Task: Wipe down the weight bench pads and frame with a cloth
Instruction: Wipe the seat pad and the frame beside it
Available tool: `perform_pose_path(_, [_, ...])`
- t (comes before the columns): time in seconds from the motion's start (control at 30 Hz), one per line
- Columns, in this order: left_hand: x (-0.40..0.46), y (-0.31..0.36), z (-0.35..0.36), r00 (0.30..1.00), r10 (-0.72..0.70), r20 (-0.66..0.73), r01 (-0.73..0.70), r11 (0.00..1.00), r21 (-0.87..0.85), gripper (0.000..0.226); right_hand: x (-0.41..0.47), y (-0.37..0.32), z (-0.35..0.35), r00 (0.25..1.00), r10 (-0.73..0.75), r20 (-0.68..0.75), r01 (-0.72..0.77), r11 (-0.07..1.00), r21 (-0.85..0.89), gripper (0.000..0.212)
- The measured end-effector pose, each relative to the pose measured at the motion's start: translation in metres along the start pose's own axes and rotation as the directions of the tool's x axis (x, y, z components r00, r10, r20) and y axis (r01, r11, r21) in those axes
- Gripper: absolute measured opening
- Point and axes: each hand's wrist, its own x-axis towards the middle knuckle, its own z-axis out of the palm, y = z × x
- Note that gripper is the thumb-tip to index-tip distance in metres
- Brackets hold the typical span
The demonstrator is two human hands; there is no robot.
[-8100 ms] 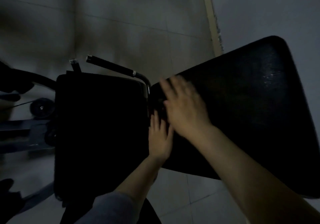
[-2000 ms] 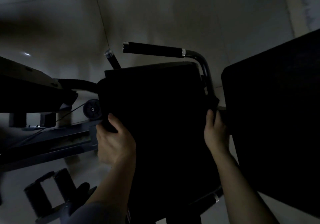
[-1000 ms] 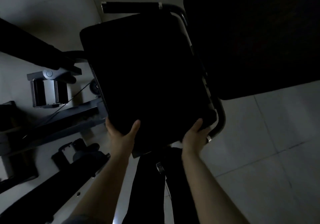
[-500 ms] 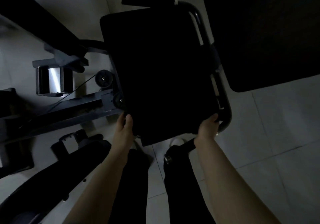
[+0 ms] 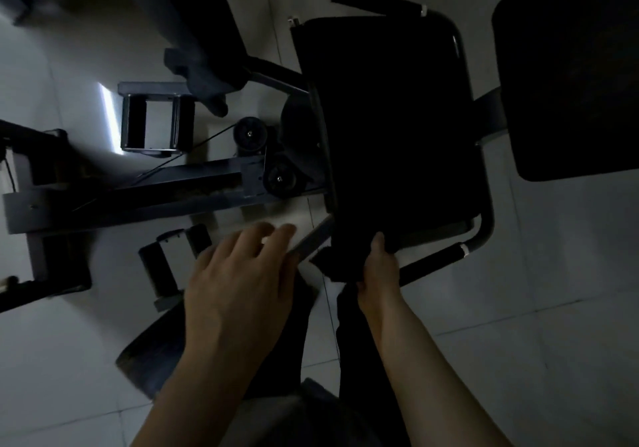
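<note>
The black seat pad point(image 5: 397, 125) of the weight bench lies in the upper middle, with the larger black back pad point(image 5: 574, 73) at the upper right. A curved metal frame tube with a foam grip point(image 5: 439, 261) wraps the seat's near right corner. My right hand point(image 5: 377, 270) is shut on a dark cloth point(image 5: 340, 267) at the seat's near edge. My left hand point(image 5: 242, 284) hovers open, fingers spread and blurred, left of the seat and touching nothing.
A grey floor rail with pulley wheels point(image 5: 280, 177) and cable runs left of the seat. Weight-stack blocks point(image 5: 155, 121) and another bracket point(image 5: 173, 263) stand on the pale tiled floor. My dark-trousered legs are below the seat.
My left hand has let go of the seat's near left corner and swung left and toward me. My right hand slid left along the near edge with the cloth. The view shifted.
</note>
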Motion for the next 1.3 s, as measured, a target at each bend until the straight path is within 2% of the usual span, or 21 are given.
perform_pose_path(0.03, [-0.002, -0.013, 0.001, 0.997, -0.044, 0.062, 0.042, 0.998, 0.041, 0.042, -0.012, -0.002, -0.004, 0.992, -0.129, -0.006, 0.127, 0.986, -0.111, 0.057])
perform_pose_path(0.07, [-0.002, -0.021, 0.002, 0.983, -0.102, 0.153, 0.091, 0.993, 0.081, 0.042, -0.023, -0.009, -0.009, 0.945, -0.325, 0.031, 0.32, 0.903, -0.288, 0.055])
perform_pose_path(0.1, [-0.001, -0.026, 0.006, 0.972, -0.13, 0.197, 0.112, 0.989, 0.102, 0.041, -0.031, -0.015, -0.016, 0.83, -0.543, 0.127, 0.532, 0.702, -0.473, 0.051])
perform_pose_path(0.13, [0.0, -0.027, 0.012, 0.973, -0.122, 0.197, 0.1, 0.988, 0.122, 0.038, -0.036, -0.022, -0.022, 0.67, -0.695, 0.261, 0.685, 0.444, -0.577, 0.048])
perform_pose_path(0.17, [0.0, -0.029, 0.014, 0.973, -0.134, 0.187, 0.114, 0.987, 0.113, 0.034, -0.032, -0.025, -0.022, 0.493, -0.746, 0.449, 0.771, 0.135, -0.622, 0.048])
perform_pose_path(0.2, [0.003, -0.027, 0.013, 0.974, -0.149, 0.168, 0.132, 0.986, 0.105, 0.029, -0.022, -0.028, -0.021, 0.364, -0.666, 0.651, 0.779, -0.165, -0.605, 0.048])
perform_pose_path(0.23, [0.005, -0.026, 0.013, 0.975, -0.157, 0.159, 0.144, 0.986, 0.089, 0.027, -0.004, -0.025, -0.018, 0.29, -0.493, 0.82, 0.72, -0.452, -0.526, 0.047])
perform_pose_path(0.27, [0.005, -0.028, 0.015, 0.973, -0.171, 0.154, 0.161, 0.984, 0.072, 0.028, 0.014, -0.024, -0.016, 0.222, -0.291, 0.931, 0.636, -0.681, -0.364, 0.042])
perform_pose_path(0.3, [0.005, -0.028, 0.016, 0.971, -0.187, 0.151, 0.179, 0.982, 0.067, 0.029, 0.026, -0.025, -0.013, 0.226, -0.066, 0.972, 0.547, -0.817, -0.183, 0.038])
perform_pose_path(0.33, [0.005, -0.028, 0.016, 0.969, -0.202, 0.145, 0.195, 0.979, 0.062, 0.031, 0.033, -0.027, -0.01, 0.268, 0.131, 0.955, 0.454, -0.891, -0.005, 0.035])
perform_pose_path(0.37, [0.006, -0.029, 0.017, 0.967, -0.211, 0.142, 0.206, 0.977, 0.052, 0.031, 0.037, -0.03, -0.005, 0.323, 0.252, 0.912, 0.369, -0.921, 0.123, 0.031])
perform_pose_path(0.43, [0.007, -0.031, 0.019, 0.97, -0.214, 0.119, 0.211, 0.977, 0.04, 0.032, 0.038, -0.037, 0.009, 0.375, 0.34, 0.862, 0.277, -0.929, 0.246, 0.025])
perform_pose_path(0.57, [0.009, -0.03, 0.019, 0.967, -0.225, 0.116, 0.222, 0.974, 0.04, 0.032, 0.029, -0.057, 0.043, 0.388, 0.337, 0.858, 0.298, -0.927, 0.229, 0.019])
perform_pose_path(0.67, [0.01, -0.029, 0.019, 0.962, -0.252, 0.1, 0.246, 0.967, 0.066, 0.027, 0.028, -0.083, 0.086, 0.378, 0.147, 0.914, 0.365, -0.931, -0.001, 0.024])
perform_pose_path(0.73, [0.01, -0.028, 0.019, 0.957, -0.273, 0.101, 0.269, 0.962, 0.052, 0.02, 0.028, -0.109, 0.119, 0.432, 0.054, 0.9, 0.251, -0.966, -0.063, 0.03])
perform_pose_path(0.83, [0.015, -0.026, 0.016, 0.923, -0.379, 0.066, 0.379, 0.925, 0.006, 0.015, 0.027, -0.12, 0.145, 0.544, 0.031, 0.839, 0.078, -0.997, -0.014, 0.04])
perform_pose_path(0.93, [0.024, -0.016, 0.01, 0.828, -0.561, 0.02, 0.561, 0.826, -0.052, 0.021, 0.024, -0.101, 0.121, 0.601, 0.254, 0.758, 0.149, -0.967, 0.207, 0.05])
perform_pose_path(1.03, [0.035, -0.014, 0.01, 0.692, -0.722, 0.009, 0.718, 0.688, -0.105, 0.032, 0.018, -0.096, 0.088, 0.526, 0.478, 0.704, 0.29, -0.878, 0.38, 0.061])
perform_pose_path(1.13, [0.042, -0.013, 0.013, 0.609, -0.792, -0.046, 0.779, 0.608, -0.152, 0.033, 0.025, -0.103, 0.088, 0.403, 0.541, 0.738, 0.323, -0.839, 0.438, 0.054])
perform_pose_path(1.23, [0.042, -0.012, 0.013, 0.61, -0.79, -0.065, 0.778, 0.612, -0.142, 0.036, 0.034, -0.135, 0.128, 0.351, 0.462, 0.815, 0.265, -0.883, 0.386, 0.044])
perform_pose_path(1.3, [0.046, -0.013, 0.013, 0.589, -0.806, -0.062, 0.794, 0.591, -0.144, 0.035, 0.04, -0.177, 0.176, 0.356, 0.337, 0.872, 0.159, -0.941, 0.299, 0.044])
